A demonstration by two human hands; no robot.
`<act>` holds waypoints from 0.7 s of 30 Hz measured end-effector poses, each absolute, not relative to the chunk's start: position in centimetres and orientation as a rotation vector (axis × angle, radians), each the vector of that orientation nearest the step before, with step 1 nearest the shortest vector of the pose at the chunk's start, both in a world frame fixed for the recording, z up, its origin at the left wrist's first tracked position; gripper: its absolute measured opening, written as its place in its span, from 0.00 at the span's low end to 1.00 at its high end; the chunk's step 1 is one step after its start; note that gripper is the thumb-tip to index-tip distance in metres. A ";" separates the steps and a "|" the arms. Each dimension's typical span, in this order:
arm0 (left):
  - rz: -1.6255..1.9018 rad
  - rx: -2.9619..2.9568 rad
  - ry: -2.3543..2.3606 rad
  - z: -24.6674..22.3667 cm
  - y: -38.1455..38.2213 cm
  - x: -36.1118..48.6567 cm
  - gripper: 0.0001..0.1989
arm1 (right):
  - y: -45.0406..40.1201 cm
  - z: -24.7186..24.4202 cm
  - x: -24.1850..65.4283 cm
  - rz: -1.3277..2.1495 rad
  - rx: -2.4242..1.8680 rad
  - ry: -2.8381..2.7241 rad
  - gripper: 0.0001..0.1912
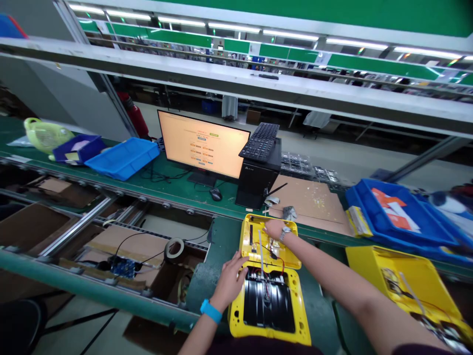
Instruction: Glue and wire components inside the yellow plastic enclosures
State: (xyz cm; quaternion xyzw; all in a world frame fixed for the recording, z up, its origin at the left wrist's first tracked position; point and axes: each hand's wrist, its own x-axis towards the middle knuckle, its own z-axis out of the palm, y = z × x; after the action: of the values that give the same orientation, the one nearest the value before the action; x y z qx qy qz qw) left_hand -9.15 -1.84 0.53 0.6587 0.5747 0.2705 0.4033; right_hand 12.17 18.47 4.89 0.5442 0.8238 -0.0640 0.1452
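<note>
An opened yellow plastic case (302,310) lies before me, its two halves joined by wires and a pale flat cable. The near half holds a black panel (271,301). Over the far half, the lid (291,259), reaches my right hand (275,229), fingers curled down against the inside; whatever they grip is hidden. My left hand (232,276) rests on the case's left edge near the hinge line, fingers stretched out and slightly apart, holding nothing. A watch is on the right wrist, a blue band on the left.
Behind the case stand a monitor (205,143), a mouse (216,194) and a black computer tower (254,182) with a keyboard on top. Blue trays (125,158) sit left and right. A second yellow case (365,271) lies open at right. Left of me, a tape roll (174,250) lies lower.
</note>
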 end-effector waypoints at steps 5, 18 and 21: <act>0.680 1.627 1.481 0.3 -1.9 -8.8 0.22 | 12.6 7.1 18.8 -0.334 2.183 2.431 0.34; 0.883 1.402 1.631 -0.7 -2.0 -5.9 0.23 | -4.0 2.6 20.4 -1.924 3.063 1.983 0.34; 0.882 1.405 1.636 -0.7 -2.0 -5.7 0.23 | -4.6 2.1 20.1 -1.819 3.053 2.060 0.33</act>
State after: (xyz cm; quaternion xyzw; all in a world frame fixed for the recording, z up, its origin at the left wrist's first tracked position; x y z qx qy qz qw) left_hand -5.67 -2.05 -0.68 0.5539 0.6453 0.3480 0.3947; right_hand 20.09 -4.64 2.14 0.6582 0.4442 -0.3921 -0.4645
